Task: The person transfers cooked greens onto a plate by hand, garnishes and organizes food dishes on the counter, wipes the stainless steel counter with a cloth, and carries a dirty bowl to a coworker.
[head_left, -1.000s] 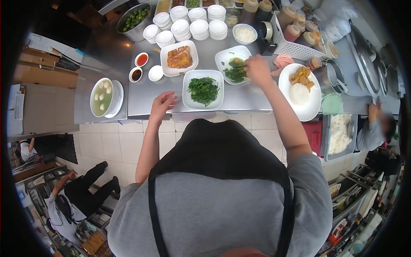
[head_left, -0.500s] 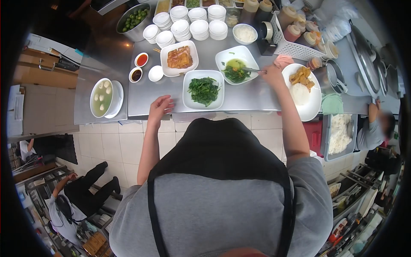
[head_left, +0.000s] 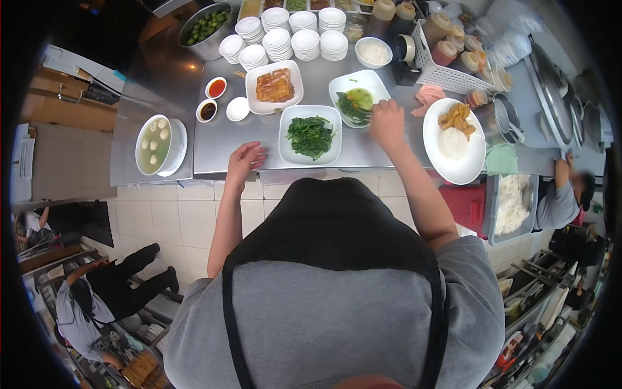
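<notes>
My right hand (head_left: 387, 124) is closed at the lower right rim of a white square dish (head_left: 381, 81) holding leafy greens (head_left: 354, 109) and yellow-green liquid. The tongs or utensil seen in it earlier are hidden behind the fingers. My left hand (head_left: 246, 160) hovers over the counter's front edge, fingers apart, holding nothing. Between the hands stands a second square dish (head_left: 283, 150) with dark chopped greens (head_left: 311, 137). Behind it, sliced browned meat (head_left: 275, 86) lies in a third square dish (head_left: 252, 97).
Small sauce dishes (head_left: 216, 87) and a soup bowl (head_left: 154, 144) stand left. Stacked white dishes (head_left: 277, 44) and a rice bowl (head_left: 373, 52) line the back. Right are an oval plate (head_left: 477, 155), a bottle basket (head_left: 447, 76) and a co-worker (head_left: 560, 201).
My right hand has moved left from beside the oval plate to the greens dish. The greens have shifted left within that dish. My left hand has barely moved.
</notes>
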`<state>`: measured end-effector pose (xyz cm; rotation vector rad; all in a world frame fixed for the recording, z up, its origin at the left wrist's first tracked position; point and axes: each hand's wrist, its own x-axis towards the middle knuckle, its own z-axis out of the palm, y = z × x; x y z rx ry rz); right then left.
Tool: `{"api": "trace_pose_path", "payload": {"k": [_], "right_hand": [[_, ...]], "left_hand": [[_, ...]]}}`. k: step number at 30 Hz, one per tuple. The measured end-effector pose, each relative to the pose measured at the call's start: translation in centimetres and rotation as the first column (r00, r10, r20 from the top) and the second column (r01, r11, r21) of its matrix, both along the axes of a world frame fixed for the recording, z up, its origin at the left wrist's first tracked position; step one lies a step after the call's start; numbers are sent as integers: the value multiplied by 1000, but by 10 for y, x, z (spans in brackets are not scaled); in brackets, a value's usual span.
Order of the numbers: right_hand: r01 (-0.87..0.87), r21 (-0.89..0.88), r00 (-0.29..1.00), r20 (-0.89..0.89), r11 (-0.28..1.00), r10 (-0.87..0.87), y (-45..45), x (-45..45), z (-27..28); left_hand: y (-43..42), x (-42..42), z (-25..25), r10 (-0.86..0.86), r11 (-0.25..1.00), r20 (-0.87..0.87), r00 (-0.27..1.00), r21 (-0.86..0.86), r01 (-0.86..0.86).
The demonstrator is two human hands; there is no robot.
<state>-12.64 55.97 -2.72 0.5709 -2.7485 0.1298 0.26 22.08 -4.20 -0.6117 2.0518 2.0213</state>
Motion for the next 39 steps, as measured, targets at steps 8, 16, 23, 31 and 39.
{"api": "trace_pose_path", "payload": {"k": [8, 16, 23, 31, 39], "right_hand": [[-122, -68, 991, -64, 990, 118, 0, -14, 49], [-300, 239, 949, -26, 924, 314, -10, -43, 30], [-310, 141, 949, -15, 940, 315, 4, -53, 3], [-176, -238, 984, -78, 955, 162, 19, -46, -3], [-160, -280, 980, -157, 946, 120, 31, -35, 57]], "left_hand": [[-3, 9, 3, 22, 1000, 10, 1000, 11, -23], [-6, 9, 4, 38, 999, 14, 999, 6, -38], [-6, 12, -5, 58, 998, 30, 998, 15, -58], [0, 3, -11, 19, 999, 25, 1000, 28, -20], [5, 1, -14, -2, 999, 28, 1000, 37, 1]]}}
